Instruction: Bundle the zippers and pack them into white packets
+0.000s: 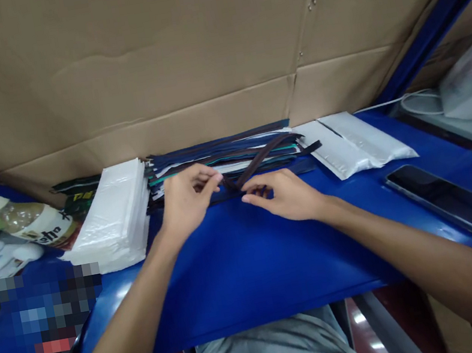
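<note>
A long dark brown strip (255, 159), which looks like a zipper tape, runs between my hands and loops up to the right. My left hand (189, 197) is closed in a pinch at its left part. My right hand (282, 194) is closed too, thumb and forefinger meeting on the strip a little to the right. Both hands are just above the blue tabletop (253, 271). Behind them lies a pile of flat strips (221, 145) in navy, black, white and teal. What exactly sits between the fingertips is partly hidden.
To the left stands a stack of white plastic bags (107, 211), beside a bottle (27, 219). At the right lie filled white packets (355, 140) and a phone (452, 199). A cardboard wall (152, 63) closes off the back. The lower left is pixelated.
</note>
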Available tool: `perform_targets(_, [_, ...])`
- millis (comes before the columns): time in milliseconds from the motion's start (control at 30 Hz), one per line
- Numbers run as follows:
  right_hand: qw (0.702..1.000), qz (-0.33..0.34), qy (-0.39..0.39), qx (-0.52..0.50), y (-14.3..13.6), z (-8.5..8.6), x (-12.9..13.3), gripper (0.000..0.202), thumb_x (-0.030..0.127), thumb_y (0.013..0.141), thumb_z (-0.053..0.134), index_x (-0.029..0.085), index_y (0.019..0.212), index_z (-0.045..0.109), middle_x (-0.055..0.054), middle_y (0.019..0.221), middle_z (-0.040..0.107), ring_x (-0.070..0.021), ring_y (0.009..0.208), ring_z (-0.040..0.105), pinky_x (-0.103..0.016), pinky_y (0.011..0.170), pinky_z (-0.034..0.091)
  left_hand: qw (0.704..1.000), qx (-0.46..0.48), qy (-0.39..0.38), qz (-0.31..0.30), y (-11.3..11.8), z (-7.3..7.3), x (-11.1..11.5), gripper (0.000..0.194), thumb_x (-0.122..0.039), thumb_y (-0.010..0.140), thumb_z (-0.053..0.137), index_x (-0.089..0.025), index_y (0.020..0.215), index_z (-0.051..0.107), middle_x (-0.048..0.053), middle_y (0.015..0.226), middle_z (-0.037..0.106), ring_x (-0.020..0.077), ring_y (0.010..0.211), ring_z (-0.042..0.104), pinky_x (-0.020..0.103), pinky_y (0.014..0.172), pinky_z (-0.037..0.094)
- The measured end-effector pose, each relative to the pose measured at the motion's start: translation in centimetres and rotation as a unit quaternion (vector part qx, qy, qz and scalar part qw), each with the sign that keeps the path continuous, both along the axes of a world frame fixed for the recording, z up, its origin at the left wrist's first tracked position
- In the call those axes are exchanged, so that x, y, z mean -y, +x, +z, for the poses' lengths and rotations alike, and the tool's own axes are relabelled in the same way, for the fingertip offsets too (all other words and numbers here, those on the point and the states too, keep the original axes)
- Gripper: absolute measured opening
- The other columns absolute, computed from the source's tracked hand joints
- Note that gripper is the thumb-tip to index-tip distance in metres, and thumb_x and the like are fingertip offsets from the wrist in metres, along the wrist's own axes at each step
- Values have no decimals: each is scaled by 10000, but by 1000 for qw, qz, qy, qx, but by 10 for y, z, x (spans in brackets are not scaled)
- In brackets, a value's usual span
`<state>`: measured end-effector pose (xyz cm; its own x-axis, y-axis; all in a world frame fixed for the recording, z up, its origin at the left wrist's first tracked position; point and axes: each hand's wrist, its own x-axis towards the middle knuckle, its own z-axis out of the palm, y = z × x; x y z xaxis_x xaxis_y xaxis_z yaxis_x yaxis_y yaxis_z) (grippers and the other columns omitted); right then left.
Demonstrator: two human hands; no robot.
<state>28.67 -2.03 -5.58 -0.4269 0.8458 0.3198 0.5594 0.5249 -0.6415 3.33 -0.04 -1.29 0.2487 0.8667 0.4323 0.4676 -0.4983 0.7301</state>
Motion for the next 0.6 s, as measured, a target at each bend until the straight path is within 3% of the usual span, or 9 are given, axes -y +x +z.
perform_targets(167, [993,11,-60,-101,-12,2,6,344,512,1081,632,241,1004,830,-10,950,828,-215,878,767,-334,806,565,999,4,-31,-45,16,-18,19,127,-340,999,769,-216,1002,796,39,949,851,206,872,828,309,797,652])
perform_targets(400, [982,-5,-57,-182,-12,-2,4,247,435,1033,709,231,964,830,-13,903,810,-188,824,746,-314,795,565,995,57,-58,-64,21,-21,23,160,-337,1004,765,-201,1079,800,52,969,858,212,879,840,322,831,678])
perform_targets(600, [986,-2,-22,-163,-10,1,5,220,397,1055,673,223,955,763,-9,886,774,-177,801,697,-315,753,513,997,48,-31,-55,23,-20,26,165,-357,1019,744,-212,1036,821,50,967,858,219,884,842,328,824,684])
